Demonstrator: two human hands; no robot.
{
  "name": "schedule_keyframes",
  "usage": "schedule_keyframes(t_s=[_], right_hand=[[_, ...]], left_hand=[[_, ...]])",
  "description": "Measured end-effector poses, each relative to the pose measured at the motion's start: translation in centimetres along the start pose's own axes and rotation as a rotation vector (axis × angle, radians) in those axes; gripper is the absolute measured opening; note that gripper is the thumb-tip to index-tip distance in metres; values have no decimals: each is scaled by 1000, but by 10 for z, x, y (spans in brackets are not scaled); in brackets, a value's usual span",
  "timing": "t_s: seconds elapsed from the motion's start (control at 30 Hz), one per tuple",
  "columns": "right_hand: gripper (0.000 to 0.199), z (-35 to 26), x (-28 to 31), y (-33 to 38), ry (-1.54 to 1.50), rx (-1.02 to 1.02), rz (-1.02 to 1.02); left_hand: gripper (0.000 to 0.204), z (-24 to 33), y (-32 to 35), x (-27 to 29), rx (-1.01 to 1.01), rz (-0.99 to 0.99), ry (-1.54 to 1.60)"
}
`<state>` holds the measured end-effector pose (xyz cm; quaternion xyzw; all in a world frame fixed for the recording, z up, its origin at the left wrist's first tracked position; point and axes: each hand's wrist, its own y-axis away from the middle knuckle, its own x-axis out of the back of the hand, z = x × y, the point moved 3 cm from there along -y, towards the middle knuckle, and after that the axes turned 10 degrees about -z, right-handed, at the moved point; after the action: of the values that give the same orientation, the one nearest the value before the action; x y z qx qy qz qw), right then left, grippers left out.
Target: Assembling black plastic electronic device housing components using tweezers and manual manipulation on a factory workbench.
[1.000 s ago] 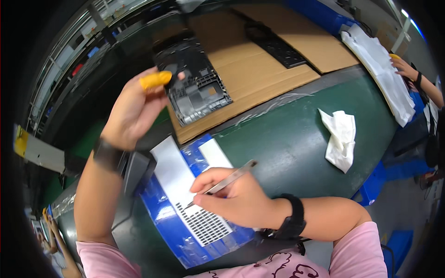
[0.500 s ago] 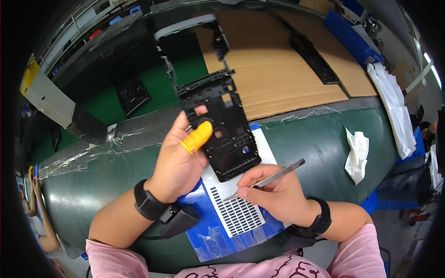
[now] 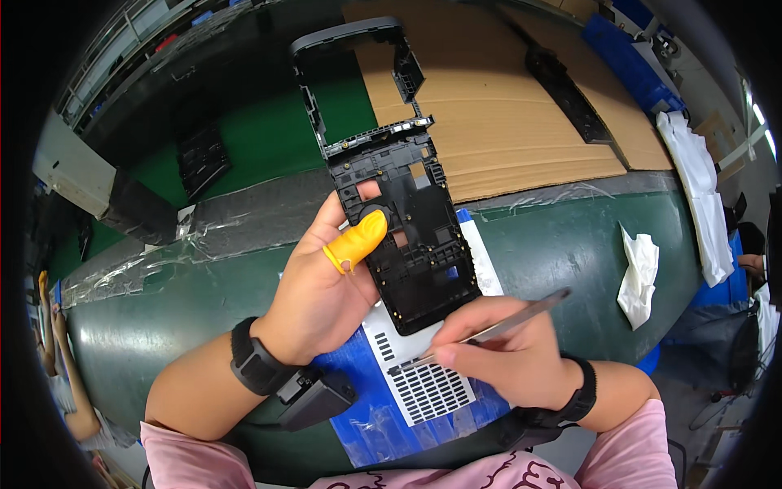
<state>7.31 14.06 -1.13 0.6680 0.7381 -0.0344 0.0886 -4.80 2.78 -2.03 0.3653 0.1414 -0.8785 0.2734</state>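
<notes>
My left hand (image 3: 314, 285) is closed on a black plastic device housing (image 3: 423, 220), holding it tilted above the bench. A yellow finger cot (image 3: 358, 242) covers the thumb, which presses on the housing's inner face. The housing's far end is an open frame with a grey rim. My right hand (image 3: 509, 350) pinches a pair of metal tweezers (image 3: 521, 316) near the housing's lower end. Their tips reach the white sheet of small black stickers (image 3: 428, 395), by the upper rows. Whether a sticker is between the tips is too small to tell. The sheet lies on a blue taped board (image 3: 366, 436).
Brown cardboard (image 3: 489, 106) covers the far bench, with a long black part (image 3: 570, 98) on it. Another black part (image 3: 202, 159) lies far left, behind a pale box-shaped unit (image 3: 77, 175). A crumpled white wipe (image 3: 638, 277) rests at right. Another person's arm (image 3: 73, 375) shows at left.
The housing and my left hand have shifted slightly right and down in the picture. The tweezer tips have moved down the sticker sheet, and the view has turned a little.
</notes>
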Motion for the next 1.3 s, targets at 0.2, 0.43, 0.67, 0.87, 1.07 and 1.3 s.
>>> schedule_keyframes(t_s=[0.2, 0.43, 0.67, 0.87, 1.07, 1.3], right_hand=[[16, -21, 29, 1, -45, 263, 98], [16, -14, 26, 1, -5, 229, 108], [16, -14, 25, -1, 2, 214, 106], [15, -13, 26, 0, 27, 216, 107], [15, -12, 28, -2, 17, 176, 94], [12, 4, 0, 2, 24, 50, 70]], left_hand=[[27, -3, 13, -16, 230, 91, 179], [37, -8, 19, -20, 193, 45, 49], [38, -9, 20, -19, 199, 55, 72], [47, -10, 19, -20, 209, 63, 124], [72, -12, 18, -20, 106, -35, -156], [66, 6, -5, -2, -62, 68, -181]])
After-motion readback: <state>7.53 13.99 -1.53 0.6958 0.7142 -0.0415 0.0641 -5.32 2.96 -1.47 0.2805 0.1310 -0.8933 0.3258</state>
